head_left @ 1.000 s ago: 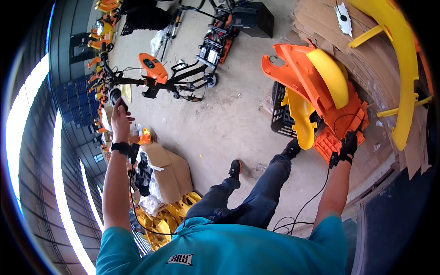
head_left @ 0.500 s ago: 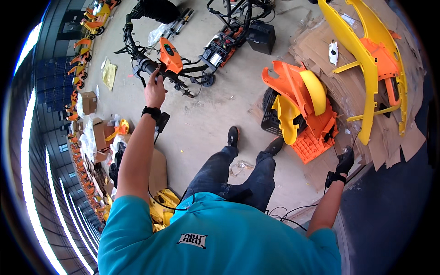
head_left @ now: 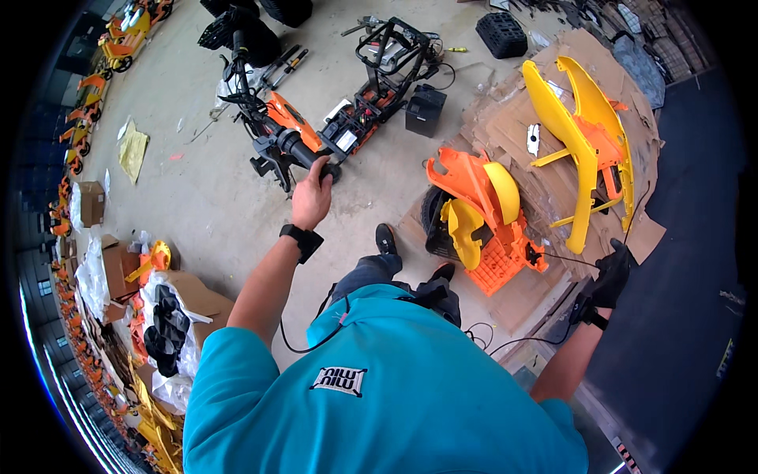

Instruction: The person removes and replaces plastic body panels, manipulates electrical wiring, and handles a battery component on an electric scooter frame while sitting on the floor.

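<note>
My bare left hand (head_left: 313, 199) reaches forward, its fingers curled at the end of a black handlebar grip (head_left: 297, 147). That handlebar belongs to a stripped scooter frame (head_left: 371, 99) with an orange front panel (head_left: 290, 118), lying on the concrete floor. On the right, my right hand (head_left: 611, 278) wears a black glove and is closed around a thin black cable (head_left: 570, 258). One length of cable runs from the hand toward an orange plastic part (head_left: 499, 257); another rises past the fingers. Part of the right hand's grip is hidden by the dark glove.
Flattened cardboard (head_left: 505, 118) holds a yellow body panel (head_left: 564, 130). A black crate (head_left: 437, 225) stands beneath orange and yellow parts. A black battery box (head_left: 425, 110) sits beside the frame. Open cartons (head_left: 201, 296) stand at left, and a dark mat (head_left: 695, 237) lies at right.
The handlebar has swung round to the right, with my left hand at its grip. My right hand has shifted slightly right. The view has turned, showing more floor at the far side.
</note>
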Available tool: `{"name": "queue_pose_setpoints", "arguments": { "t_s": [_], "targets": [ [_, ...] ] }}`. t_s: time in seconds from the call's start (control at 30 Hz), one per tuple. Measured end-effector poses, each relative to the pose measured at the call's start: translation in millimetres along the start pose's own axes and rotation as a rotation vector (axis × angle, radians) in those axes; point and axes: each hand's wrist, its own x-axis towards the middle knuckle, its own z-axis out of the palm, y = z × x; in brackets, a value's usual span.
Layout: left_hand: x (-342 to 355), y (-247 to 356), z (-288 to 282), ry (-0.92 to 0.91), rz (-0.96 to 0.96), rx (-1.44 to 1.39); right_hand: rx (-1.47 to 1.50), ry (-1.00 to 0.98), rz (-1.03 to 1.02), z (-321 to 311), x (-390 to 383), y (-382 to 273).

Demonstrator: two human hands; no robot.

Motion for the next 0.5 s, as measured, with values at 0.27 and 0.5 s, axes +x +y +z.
{"name": "queue_pose_setpoints", "arguments": {
  "t_s": [0.27,0.5],
  "targets": [
    [0.5,-2.3,-20.0,-0.163,-0.036,-0.203,0.141,-0.243,-0.108,103.3,1.1,-111.3],
    [-2.8,-8.1,-31.7,-0.186,-0.031,-0.218,0.165,-0.297,0.033,194.6,13.4,-156.1]
  ]
}}
